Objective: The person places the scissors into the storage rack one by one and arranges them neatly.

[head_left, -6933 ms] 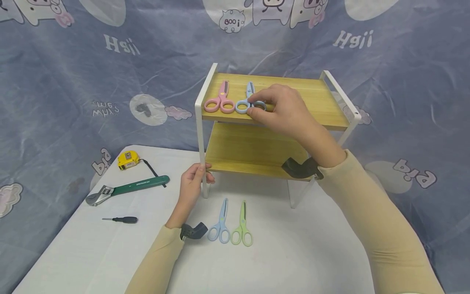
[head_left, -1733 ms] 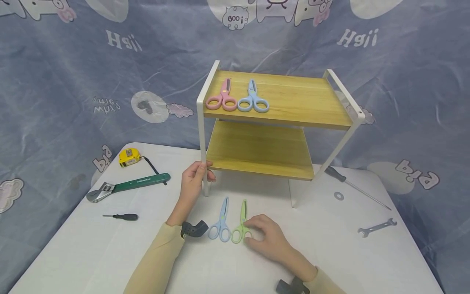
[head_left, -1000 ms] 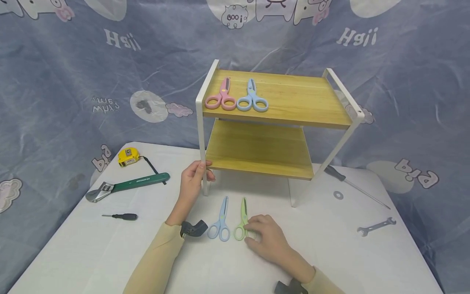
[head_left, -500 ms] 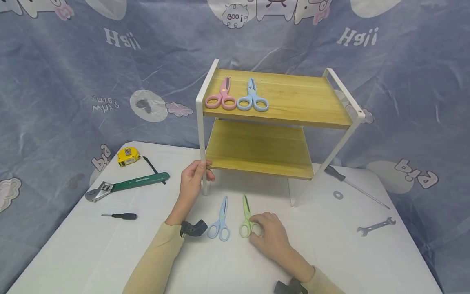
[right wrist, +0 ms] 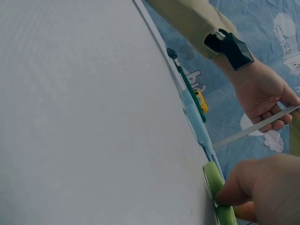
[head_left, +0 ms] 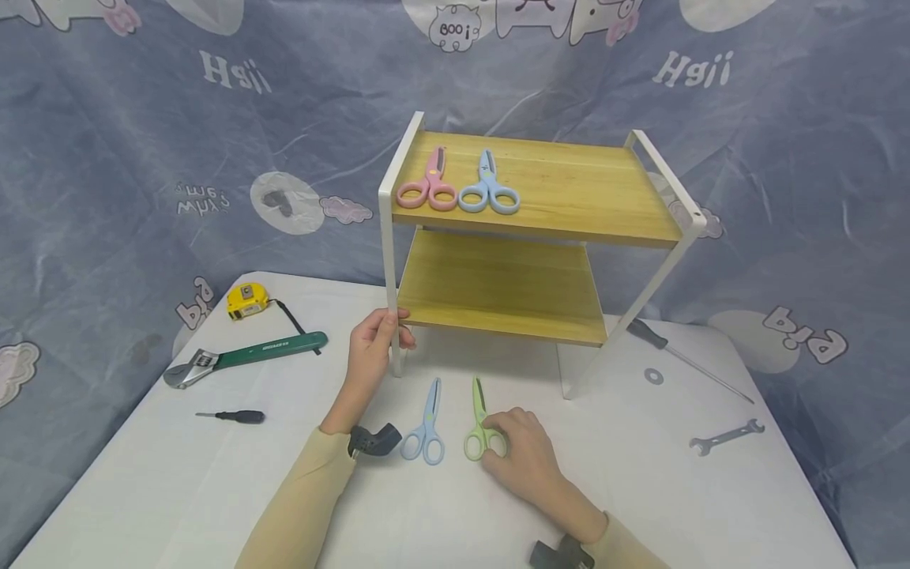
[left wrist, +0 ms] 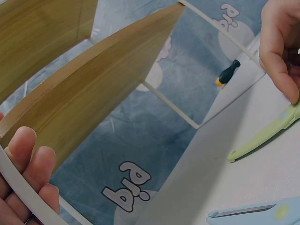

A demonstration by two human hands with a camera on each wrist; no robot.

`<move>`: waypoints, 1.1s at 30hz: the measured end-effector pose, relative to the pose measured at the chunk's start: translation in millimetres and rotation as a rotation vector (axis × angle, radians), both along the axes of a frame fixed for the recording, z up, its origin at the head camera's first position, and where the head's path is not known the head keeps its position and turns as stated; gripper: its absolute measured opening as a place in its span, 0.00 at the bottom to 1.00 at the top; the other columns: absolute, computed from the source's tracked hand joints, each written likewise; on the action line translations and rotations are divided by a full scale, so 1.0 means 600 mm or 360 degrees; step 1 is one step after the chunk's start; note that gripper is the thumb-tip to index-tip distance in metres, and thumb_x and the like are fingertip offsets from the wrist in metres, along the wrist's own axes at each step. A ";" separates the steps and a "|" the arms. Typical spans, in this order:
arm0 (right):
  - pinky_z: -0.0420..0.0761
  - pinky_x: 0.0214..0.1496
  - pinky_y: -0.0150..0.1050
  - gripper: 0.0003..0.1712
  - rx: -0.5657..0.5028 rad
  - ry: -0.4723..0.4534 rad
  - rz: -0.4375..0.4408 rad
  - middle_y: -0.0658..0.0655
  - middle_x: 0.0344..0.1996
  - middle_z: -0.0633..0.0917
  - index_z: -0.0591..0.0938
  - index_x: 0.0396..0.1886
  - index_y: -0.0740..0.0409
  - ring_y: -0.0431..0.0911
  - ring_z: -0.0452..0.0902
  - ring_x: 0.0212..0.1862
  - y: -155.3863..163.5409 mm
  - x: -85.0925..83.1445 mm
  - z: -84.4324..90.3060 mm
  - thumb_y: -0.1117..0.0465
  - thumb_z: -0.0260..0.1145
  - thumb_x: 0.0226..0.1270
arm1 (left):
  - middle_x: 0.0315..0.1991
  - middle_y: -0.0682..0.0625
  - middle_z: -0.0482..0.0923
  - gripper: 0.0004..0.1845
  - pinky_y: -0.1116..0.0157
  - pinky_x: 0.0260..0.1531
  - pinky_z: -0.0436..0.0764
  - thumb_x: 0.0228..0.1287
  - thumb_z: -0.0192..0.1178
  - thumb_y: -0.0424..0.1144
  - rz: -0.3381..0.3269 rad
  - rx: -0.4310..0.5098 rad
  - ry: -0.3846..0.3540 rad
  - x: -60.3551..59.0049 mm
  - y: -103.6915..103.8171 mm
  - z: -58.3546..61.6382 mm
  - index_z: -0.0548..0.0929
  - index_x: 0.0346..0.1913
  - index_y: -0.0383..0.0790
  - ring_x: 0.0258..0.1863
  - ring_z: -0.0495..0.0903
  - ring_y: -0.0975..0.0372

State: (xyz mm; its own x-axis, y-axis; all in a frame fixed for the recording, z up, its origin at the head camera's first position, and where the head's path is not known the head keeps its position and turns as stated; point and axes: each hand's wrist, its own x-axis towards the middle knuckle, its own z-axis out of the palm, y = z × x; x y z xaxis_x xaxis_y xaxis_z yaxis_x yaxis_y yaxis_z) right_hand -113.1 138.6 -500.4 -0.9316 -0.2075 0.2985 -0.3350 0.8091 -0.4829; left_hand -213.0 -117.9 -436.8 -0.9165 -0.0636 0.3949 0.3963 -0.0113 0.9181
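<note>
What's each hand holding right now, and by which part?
Right hand pinches the green scissors at the handle loops, flat on the table. Left hand grips the rack's front-left white leg.

Far handle loop of green scissors (head_left: 479,423) hidden under right hand (head_left: 524,462). Blue scissors (left wrist: 255,213) cut off by lower edge in left wrist view. Lettering on green wrench (head_left: 245,358) too small to read.

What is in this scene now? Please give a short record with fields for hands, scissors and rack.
left hand: left hand grips the front left leg of the rack
right hand: right hand pinches the green scissors at the handle, on the table
table scissors: blue scissors lie beside the green ones
top shelf: pink scissors and light blue scissors, side by side
</note>
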 end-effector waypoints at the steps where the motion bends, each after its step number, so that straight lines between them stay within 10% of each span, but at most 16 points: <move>1: 0.74 0.39 0.35 0.19 -0.0006 0.0001 0.0002 0.47 0.34 0.84 0.87 0.40 0.49 0.39 0.70 0.37 0.000 0.000 0.000 0.63 0.71 0.42 | 0.26 0.31 0.81 0.17 0.67 0.36 0.83 0.82 0.47 0.37 0.0000 0.0000 0.0003 0.000 0.000 0.000 0.81 0.49 0.25 0.26 0.84 0.68; 23: 0.72 0.34 0.30 0.26 -0.0268 -0.0036 -0.0031 0.47 0.33 0.80 0.86 0.44 0.50 0.35 0.68 0.32 0.004 -0.002 -0.004 0.67 0.71 0.37 | 0.23 0.42 0.83 0.16 0.67 0.36 0.83 0.81 0.48 0.36 -0.0003 0.0015 0.0011 0.001 -0.002 0.001 0.81 0.49 0.24 0.25 0.83 0.68; 33: 0.84 0.52 0.46 0.29 -0.0270 -0.0177 0.0028 0.52 0.45 0.88 0.85 0.51 0.52 0.48 0.84 0.49 0.018 -0.014 0.014 0.70 0.71 0.44 | 0.22 0.58 0.83 0.17 0.70 0.37 0.82 0.82 0.48 0.37 -0.0036 0.0030 0.0011 -0.001 -0.001 0.001 0.81 0.49 0.24 0.26 0.83 0.68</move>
